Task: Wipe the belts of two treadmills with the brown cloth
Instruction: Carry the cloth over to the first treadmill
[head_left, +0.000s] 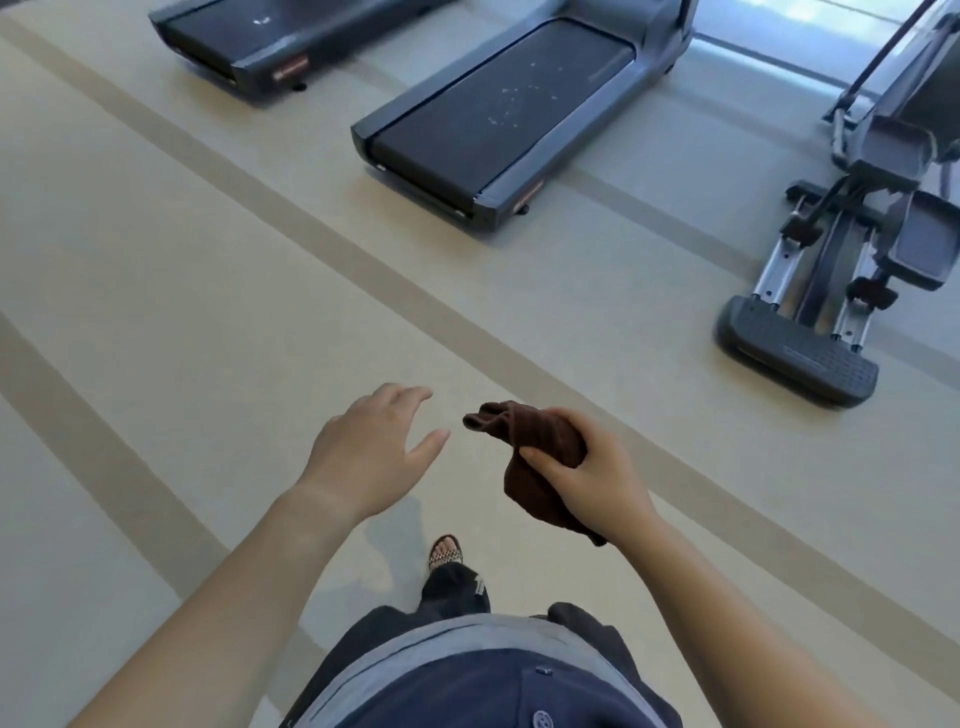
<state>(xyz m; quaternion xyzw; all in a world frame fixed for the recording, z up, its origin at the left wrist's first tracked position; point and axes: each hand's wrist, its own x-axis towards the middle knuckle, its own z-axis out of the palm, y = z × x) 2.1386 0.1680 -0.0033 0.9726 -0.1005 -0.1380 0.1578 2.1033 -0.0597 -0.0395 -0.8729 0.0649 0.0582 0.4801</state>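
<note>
Judging from how things lie, the wiping has not yet begun. Both belts are well apart from the person, who stands on the pale beige floor with its darker tan stripes, one foot in a woven open-toed sandal set forward. The nearer dark grey treadmill lies ahead and slightly right, and its black rubber belt shows a scatter of pale specks near the middle. The second dark grey treadmill sits beyond it at the upper left, cut by the frame edge, with a small pale mark on its belt too. Both belts look left to do, so the whole task seems ahead.

The crumpled dark brown terry cloth is in the air in front of the person's waist. It is bunched in the right hand, whose fingers and thumb curl round its middle. One twisted end pokes out toward the left, and the other end hangs below the wrist. The left hand is empty, palm down, with fingers straight and a little spread. Its thumb is near the cloth's poking end but apart from it. Off to the right stands a grey elliptical trainer with a ribbed rear plate, which is no part of the task
</note>
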